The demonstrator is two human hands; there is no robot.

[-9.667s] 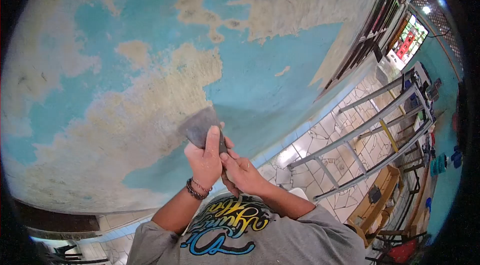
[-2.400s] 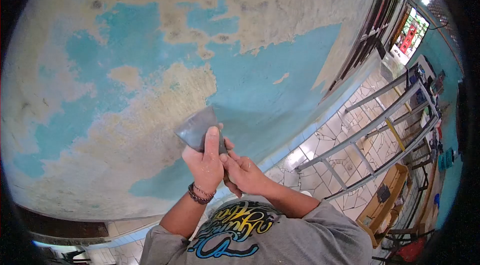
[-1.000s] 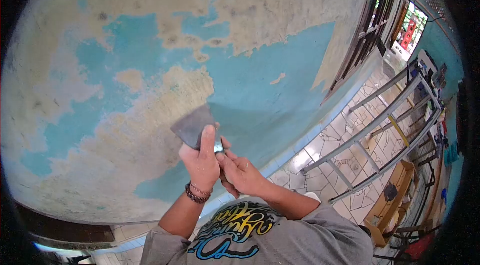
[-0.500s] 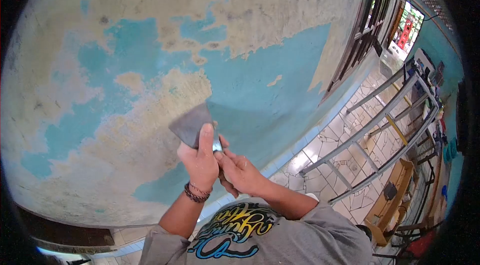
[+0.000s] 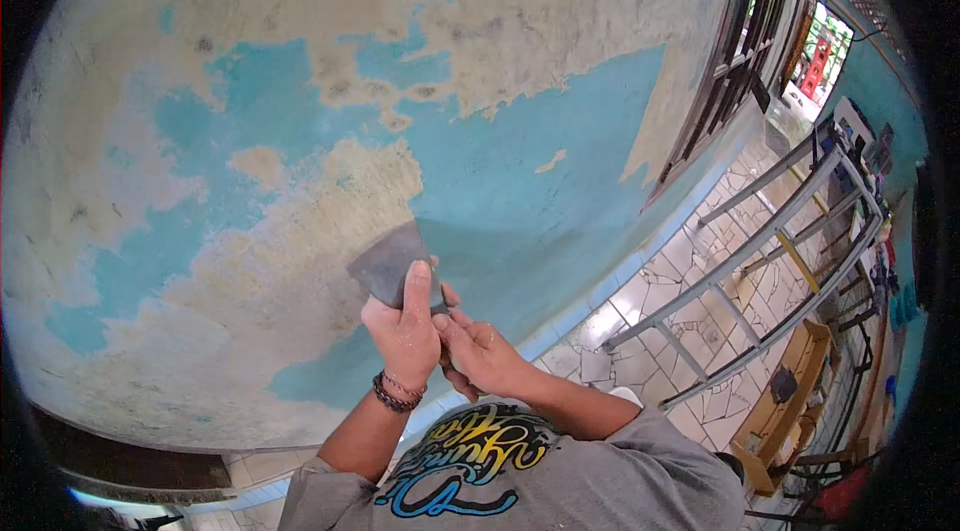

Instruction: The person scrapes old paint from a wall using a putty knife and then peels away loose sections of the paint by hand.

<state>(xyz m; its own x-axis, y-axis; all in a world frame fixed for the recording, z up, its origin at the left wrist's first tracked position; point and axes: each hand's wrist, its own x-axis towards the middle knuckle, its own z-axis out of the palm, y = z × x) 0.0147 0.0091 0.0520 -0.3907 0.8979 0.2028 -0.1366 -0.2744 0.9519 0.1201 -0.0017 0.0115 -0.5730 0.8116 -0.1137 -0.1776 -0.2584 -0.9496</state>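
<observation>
A wide grey scraper blade [image 5: 385, 261] points up and to the left in front of the wall. My left hand [image 5: 402, 336], with dark bracelets at the wrist, is closed around the scraper, its thumb pressed along the blade's base. My right hand [image 5: 484, 351] is closed right beside it, fingers wrapped at the handle end, which is mostly hidden. A small strip of grey metal shows between the two hands. Behind them is a wall [image 5: 520, 161] with turquoise paint and bare beige patches.
A metal ladder [image 5: 715, 291] lies at a slant over the tiled floor [image 5: 650, 281] on the right. Near it is a cardboard box [image 5: 780, 421] with things inside. A barred window [image 5: 735, 61] is at the upper right, and a dark opening [image 5: 130, 466] at the lower left.
The scraper and both hands have shifted slightly right and down, and the blade has tilted a little. Both hands keep their hold.
</observation>
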